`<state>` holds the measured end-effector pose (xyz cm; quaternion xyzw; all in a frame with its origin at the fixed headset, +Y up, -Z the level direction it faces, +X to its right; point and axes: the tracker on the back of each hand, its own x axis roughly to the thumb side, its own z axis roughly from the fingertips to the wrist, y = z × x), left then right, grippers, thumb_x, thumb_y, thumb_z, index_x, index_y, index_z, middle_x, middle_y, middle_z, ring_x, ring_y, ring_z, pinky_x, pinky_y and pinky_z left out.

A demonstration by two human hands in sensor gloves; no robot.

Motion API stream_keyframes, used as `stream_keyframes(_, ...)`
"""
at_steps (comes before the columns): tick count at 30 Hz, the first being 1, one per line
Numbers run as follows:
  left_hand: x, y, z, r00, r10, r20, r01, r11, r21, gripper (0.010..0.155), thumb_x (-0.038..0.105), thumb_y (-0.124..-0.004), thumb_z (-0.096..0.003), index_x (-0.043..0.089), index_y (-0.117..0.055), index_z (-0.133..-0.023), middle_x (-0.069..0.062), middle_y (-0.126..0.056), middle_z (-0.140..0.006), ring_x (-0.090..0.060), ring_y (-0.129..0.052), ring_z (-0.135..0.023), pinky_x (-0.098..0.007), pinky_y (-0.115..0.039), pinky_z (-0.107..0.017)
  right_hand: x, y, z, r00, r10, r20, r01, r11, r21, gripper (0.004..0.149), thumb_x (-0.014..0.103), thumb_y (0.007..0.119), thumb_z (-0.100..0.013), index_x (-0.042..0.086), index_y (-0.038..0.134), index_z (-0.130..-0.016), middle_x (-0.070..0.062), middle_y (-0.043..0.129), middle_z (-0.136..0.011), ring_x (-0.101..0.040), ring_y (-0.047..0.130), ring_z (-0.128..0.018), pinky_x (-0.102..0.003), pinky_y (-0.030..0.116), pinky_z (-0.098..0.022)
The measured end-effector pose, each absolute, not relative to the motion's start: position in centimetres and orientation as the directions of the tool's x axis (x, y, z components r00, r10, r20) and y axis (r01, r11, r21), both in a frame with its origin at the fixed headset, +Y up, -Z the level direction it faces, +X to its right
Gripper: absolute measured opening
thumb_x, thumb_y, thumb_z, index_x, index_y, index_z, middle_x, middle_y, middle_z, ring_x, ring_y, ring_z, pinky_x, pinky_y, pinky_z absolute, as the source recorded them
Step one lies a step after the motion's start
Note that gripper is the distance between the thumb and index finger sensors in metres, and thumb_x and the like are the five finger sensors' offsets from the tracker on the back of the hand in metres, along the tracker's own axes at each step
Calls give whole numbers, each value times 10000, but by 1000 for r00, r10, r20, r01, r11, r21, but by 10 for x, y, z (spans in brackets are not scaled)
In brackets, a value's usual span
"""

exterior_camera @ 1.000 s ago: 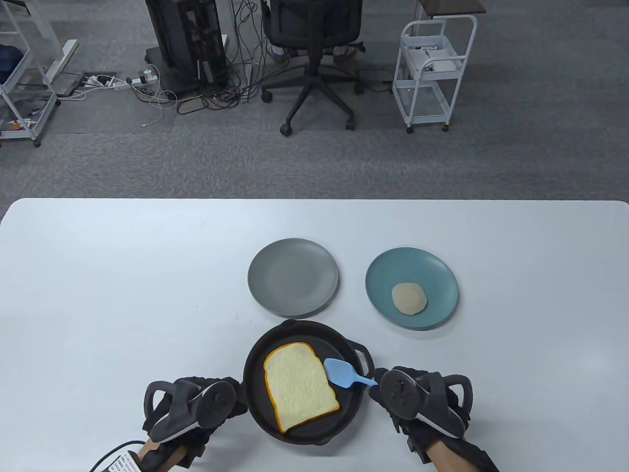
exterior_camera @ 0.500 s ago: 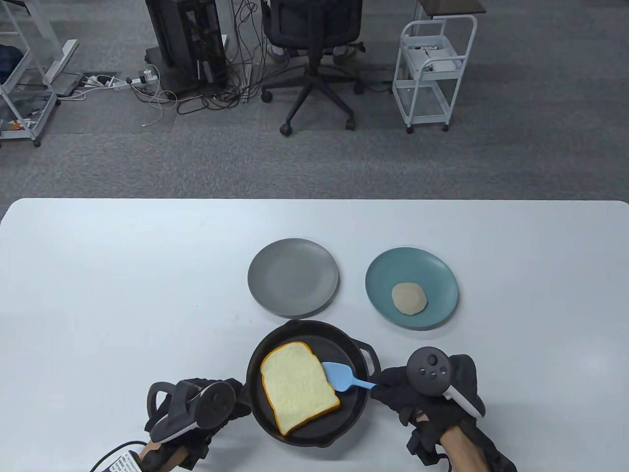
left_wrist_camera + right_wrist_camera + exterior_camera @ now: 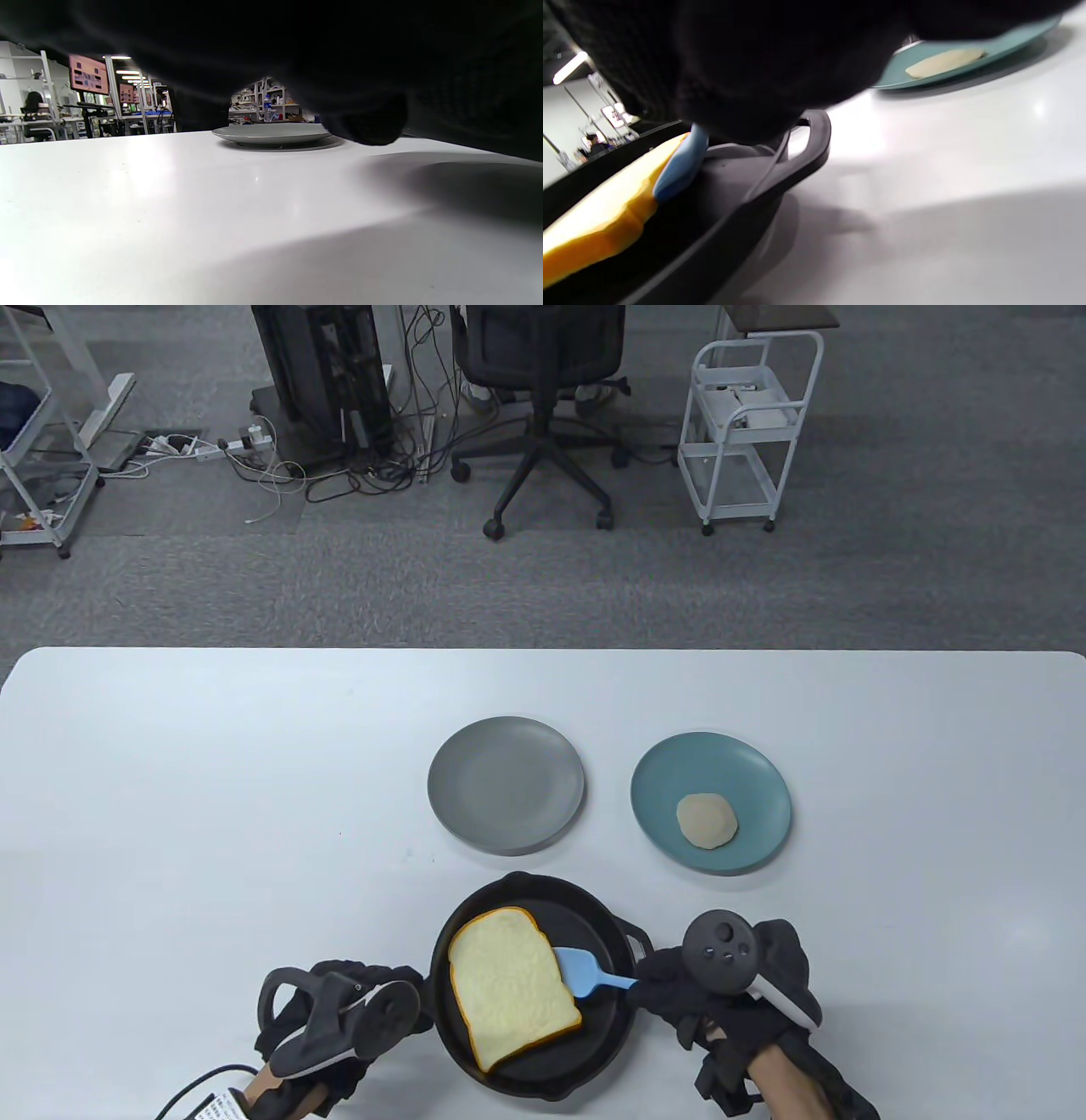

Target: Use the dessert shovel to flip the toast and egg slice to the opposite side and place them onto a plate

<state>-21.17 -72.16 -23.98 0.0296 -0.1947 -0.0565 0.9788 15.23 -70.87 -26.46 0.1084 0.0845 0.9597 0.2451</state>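
On the white surface (image 3: pixel 212 780), near its front edge, the following are recorded:

- Black skillet (image 3: pixel 611 920): set at the front centre, with a loop handle on its right side.
- Toast (image 3: pixel 512 984): laid flat inside the skillet toward its left, pale face up, orange-brown crust at the edges.
- Dessert shovel (image 3: pixel 585 973): light blue; its blade is held inside the skillet against the toast's right edge, and in the right wrist view it is seen touching the crust.
- Right hand (image 3: pixel 721 993): placed just right of the skillet, fingers curled round the shovel's handle.
- Left hand (image 3: pixel 339 1018): placed at the skillet's left rim; whether its fingers are gripping the rim cannot be told, as they are hidden under the tracker.
- Grey plate (image 3: pixel 506 783): set behind the skillet, nothing on it.
- Teal plate (image 3: pixel 711 802): set to the right of the grey plate, apart from it.
- Egg slice (image 3: pixel 705 819): laid on the teal plate, pale and round.
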Motion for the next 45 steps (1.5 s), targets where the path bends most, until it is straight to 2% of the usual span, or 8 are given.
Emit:
stream_keyframes(4, -209, -722, -239, 909, -129, 397, 103, 991, 86, 484, 660, -864, -234, 339, -1009, -568, 150, -1002, -161, -142, -974, -15, -363, -890, -169, 150, -710, -265, -790, 592, 161, -535, -793, 290, 460, 497, 953, -361, 184, 1026, -690, 71, 1119, -354, -102, 1010, -88, -306, 870, -108)
stream_keyframes(10, -204, -721, -235, 902, -151, 405, 121, 988, 100, 485, 659, -864, -233, 340, -1008, -569, 149, -1004, -163, -143, -976, -18, -363, -891, -172, 126, -705, -255, -852, 466, 239, -419, -880, 222, 461, 502, 947, -359, 194, 1024, -693, 77, 1120, -359, -100, 1013, -95, -304, 873, -113)
stream_keyframes(17, -203, -720, -235, 901, -129, 415, 102, 991, 86, 486, 661, -862, -234, 342, -1008, -570, 150, -1005, -165, -141, -978, -19, -362, -892, -173, 108, -711, -251, -851, 447, 276, -389, -890, 239, 461, 500, 932, -368, 191, 1020, -699, 76, 1118, -364, -101, 1013, -98, -305, 873, -114)
stream_keyframes(27, -215, -715, -240, 924, -65, 377, 46, 997, 60, 489, 663, -857, -238, 340, -1007, -573, 150, -1006, -168, -141, -979, -20, -361, -893, -173, 131, -707, -255, -757, 622, 200, -578, -781, 237, 459, 498, 928, -371, 189, 1023, -696, 77, 1118, -359, -98, 1011, -95, -303, 872, -112)
stream_keyframes(37, -219, -716, -245, 932, -69, 355, 64, 998, 28, 490, 661, -858, -240, 337, -1006, -577, 147, -1006, -170, -144, -979, -22, -364, -892, -176, 185, -690, -260, -698, 715, 41, -715, -699, 24, 458, 486, 929, -376, 180, 1019, -705, 65, 1118, -364, -110, 1010, -101, -314, 868, -117)
stream_keyframes(45, -223, -714, -247, 936, -61, 345, 56, 998, 25, 491, 661, -856, -241, 337, -1006, -578, 147, -1007, -171, -143, -980, -22, -364, -892, -176, 231, -673, -268, -721, 678, -145, -650, -734, -197, 458, 480, 929, -383, 175, 1016, -713, 58, 1118, -375, -117, 1012, -110, -318, 867, -124)
